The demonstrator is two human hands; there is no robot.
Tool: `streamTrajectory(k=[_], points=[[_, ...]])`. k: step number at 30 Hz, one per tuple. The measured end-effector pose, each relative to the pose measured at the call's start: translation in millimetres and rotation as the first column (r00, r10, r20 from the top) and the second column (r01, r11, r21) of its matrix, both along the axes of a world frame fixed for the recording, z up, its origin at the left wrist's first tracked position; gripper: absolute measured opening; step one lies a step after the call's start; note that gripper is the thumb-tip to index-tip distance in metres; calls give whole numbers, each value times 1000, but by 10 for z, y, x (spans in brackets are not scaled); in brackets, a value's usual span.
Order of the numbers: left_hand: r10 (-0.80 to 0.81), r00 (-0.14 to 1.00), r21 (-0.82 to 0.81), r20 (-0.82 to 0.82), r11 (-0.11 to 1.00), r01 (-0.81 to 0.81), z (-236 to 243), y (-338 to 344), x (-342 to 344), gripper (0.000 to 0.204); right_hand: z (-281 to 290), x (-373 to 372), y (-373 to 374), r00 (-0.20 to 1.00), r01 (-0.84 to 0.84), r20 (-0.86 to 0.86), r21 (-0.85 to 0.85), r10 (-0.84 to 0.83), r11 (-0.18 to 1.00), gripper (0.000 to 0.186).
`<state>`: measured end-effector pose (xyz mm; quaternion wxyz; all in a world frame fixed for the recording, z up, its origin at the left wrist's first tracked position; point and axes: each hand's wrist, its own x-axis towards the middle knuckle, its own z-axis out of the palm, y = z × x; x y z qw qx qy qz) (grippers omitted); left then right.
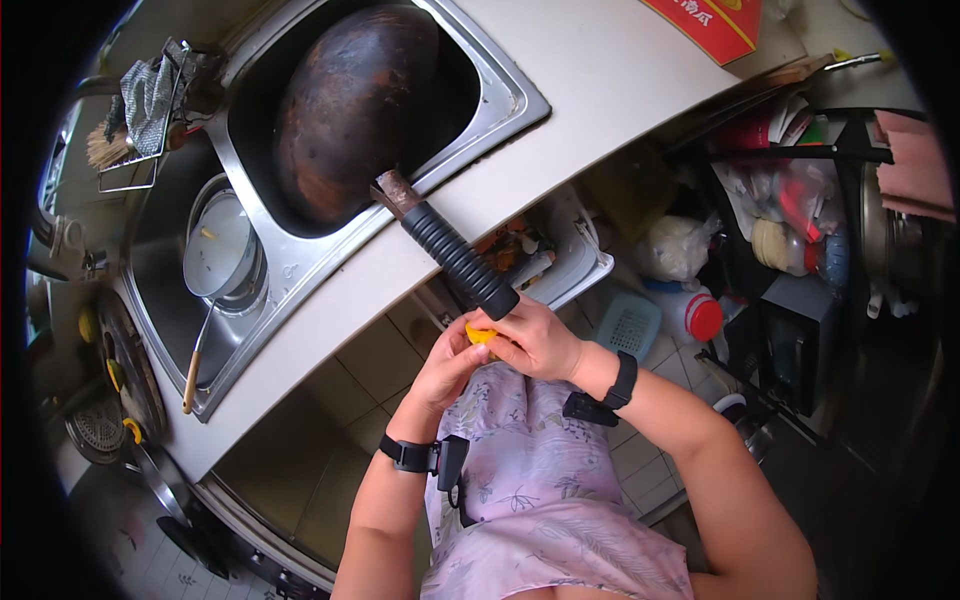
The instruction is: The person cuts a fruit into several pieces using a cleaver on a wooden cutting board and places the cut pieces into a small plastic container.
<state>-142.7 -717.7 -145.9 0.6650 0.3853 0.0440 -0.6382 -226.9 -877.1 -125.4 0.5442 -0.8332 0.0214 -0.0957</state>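
Wok fills most of the right sink, with a gap on its right | wok handle juts past the edge of the counter, barring the way ahead of the right hand | I see open counter right of the handle for passing | pan crowds the left sink

Decent soft light on my fingers, pretty sharp too. Glare on steel sink up-left of them, counter beyond bright. Far right of them, murky shadow. Fisheye bends edges, corners black.
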Motion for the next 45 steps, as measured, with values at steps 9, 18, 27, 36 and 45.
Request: streamTrajectory(k=[9,18,27,36,45], points=[[457,847,113,-272,889,-444,-96,-443,-424,49,-428,181,-107,998,56,28,-87,-53,995,51],[555,811,237,-186,826,-511,-179,-570,-430,37,-522,300,-151,999,-33,28,-184,38,982,44],[671,712,231,-208,741,-631,-152,-736,-303,30,-483,452,-199,985,156,88,-70,-150,985,20],[695,719,395,-15,665,-634,-424,-557,-298,24,-581,494,-157,979,-95,-163,159,122,983,20],[725,686,306,-62,668,-678,-379,-493,-177,28,-573,669,-431,876,-53,-367,571,313,819,24]])
